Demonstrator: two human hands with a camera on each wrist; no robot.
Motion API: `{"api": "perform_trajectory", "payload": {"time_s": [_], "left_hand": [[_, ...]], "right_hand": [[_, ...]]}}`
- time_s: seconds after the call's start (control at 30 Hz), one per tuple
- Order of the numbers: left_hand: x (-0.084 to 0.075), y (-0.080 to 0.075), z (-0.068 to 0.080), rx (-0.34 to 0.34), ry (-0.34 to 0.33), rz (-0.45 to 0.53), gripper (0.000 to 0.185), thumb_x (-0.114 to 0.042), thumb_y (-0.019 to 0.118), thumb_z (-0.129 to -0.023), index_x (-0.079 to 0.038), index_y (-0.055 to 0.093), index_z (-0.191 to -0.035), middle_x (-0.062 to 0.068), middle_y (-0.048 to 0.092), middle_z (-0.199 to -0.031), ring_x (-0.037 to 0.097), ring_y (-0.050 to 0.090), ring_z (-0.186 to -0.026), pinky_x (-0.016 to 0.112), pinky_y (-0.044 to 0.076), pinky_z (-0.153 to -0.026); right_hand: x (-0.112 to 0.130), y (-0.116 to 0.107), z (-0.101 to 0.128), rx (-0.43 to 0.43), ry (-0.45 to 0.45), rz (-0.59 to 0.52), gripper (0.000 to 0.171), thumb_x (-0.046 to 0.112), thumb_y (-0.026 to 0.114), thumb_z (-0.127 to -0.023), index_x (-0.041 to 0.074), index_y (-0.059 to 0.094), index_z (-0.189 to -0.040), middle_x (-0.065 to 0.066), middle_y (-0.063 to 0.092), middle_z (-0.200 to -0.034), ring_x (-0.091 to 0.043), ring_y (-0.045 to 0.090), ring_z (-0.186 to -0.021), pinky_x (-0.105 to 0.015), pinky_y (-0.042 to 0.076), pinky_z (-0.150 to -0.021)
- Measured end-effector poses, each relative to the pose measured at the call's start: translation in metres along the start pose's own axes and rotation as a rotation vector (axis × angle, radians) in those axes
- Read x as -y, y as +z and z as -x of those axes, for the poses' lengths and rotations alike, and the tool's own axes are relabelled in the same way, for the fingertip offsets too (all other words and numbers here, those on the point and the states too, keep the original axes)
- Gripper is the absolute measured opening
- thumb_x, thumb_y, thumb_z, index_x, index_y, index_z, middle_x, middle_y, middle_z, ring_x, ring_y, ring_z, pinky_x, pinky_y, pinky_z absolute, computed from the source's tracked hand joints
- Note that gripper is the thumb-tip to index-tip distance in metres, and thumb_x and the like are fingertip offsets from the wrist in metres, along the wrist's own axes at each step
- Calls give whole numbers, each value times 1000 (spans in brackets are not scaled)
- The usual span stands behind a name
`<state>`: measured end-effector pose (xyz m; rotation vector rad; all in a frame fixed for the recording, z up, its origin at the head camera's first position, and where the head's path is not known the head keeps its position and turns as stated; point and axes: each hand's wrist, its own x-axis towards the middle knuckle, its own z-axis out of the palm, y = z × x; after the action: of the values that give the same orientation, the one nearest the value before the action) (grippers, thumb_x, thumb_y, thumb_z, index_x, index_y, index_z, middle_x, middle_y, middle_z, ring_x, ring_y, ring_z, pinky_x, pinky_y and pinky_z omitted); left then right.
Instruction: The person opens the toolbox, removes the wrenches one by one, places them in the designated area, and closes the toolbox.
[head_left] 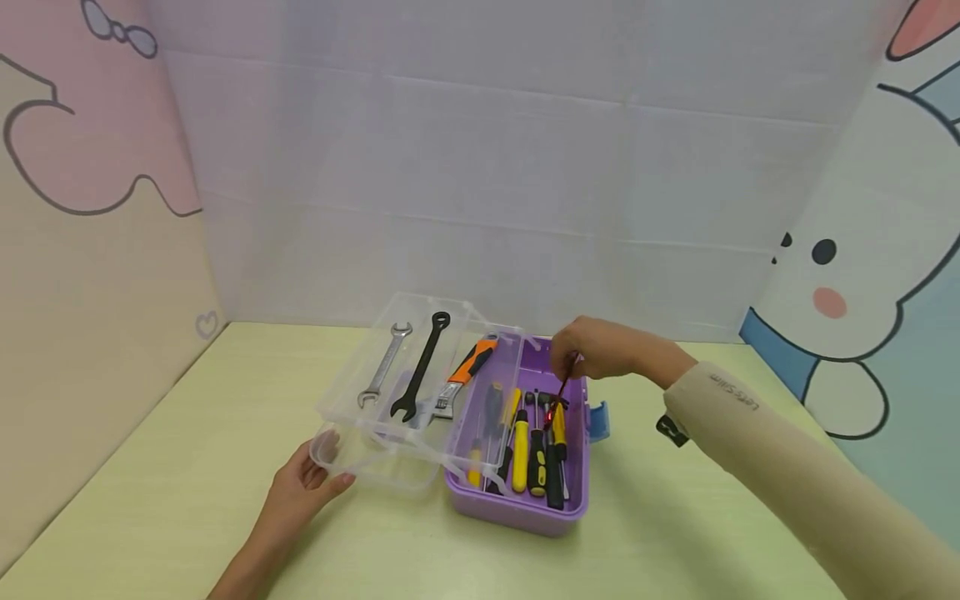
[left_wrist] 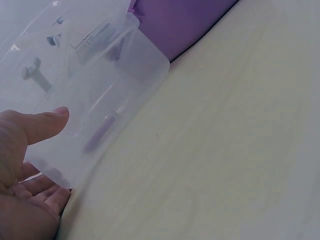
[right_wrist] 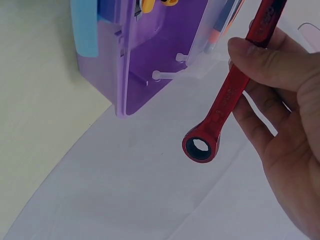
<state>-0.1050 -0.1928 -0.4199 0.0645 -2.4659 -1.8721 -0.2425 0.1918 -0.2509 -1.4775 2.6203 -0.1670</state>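
Note:
My right hand (head_left: pixel 596 348) pinches a red ring wrench (right_wrist: pixel 230 95) between thumb and fingers, over the far part of a purple toolbox (head_left: pixel 517 515). One end of the wrench points down among the tools, and its ring end shows in the right wrist view. At the near left, my left hand (head_left: pixel 296 492) holds the corner of the clear lid (left_wrist: pixel 130 85), thumb on one side and fingers curled beneath. A clear tray (head_left: pixel 352 392) above the lid bears a silver wrench (head_left: pixel 386 367), a black wrench (head_left: pixel 422 371) and an orange-handled adjustable wrench (head_left: pixel 468 367).
Several tools lie in the box, among them a yellow-handled screwdriver (head_left: pixel 520 458) and a black-and-yellow screwdriver (head_left: pixel 537 467). A light blue latch (head_left: pixel 599 422) sticks out on the box's right side. White curtain (head_left: pixel 480 167) stands behind the pale table (head_left: pixel 675 517).

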Motion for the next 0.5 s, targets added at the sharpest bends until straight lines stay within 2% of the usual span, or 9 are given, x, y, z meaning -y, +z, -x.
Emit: {"api": "perform_trajectory", "payload": {"time_s": [0.27,0.5], "left_hand": [[-2,0,0,14,-15,4,71,-6,68,-87,9,27,-143,35,30,-147,36,31,-135,-5,36,-87],[-2,0,1,6,-6,-3,71,-6,68,-86,10,28,-142,34,31,-146,37,31,-135,-6,36,-87]], "right_hand": [[-10,-3,17,-24,-15,-12,22,-9,69,-78,13,70,-75,6,65,-76,-4,58,-70,-23,55,-64],[-18,0,31,-42,26,-84,23,-10,70,-77,14,70,-78,6,64,-76,-4,58,-69,-22,55,-63]]}}
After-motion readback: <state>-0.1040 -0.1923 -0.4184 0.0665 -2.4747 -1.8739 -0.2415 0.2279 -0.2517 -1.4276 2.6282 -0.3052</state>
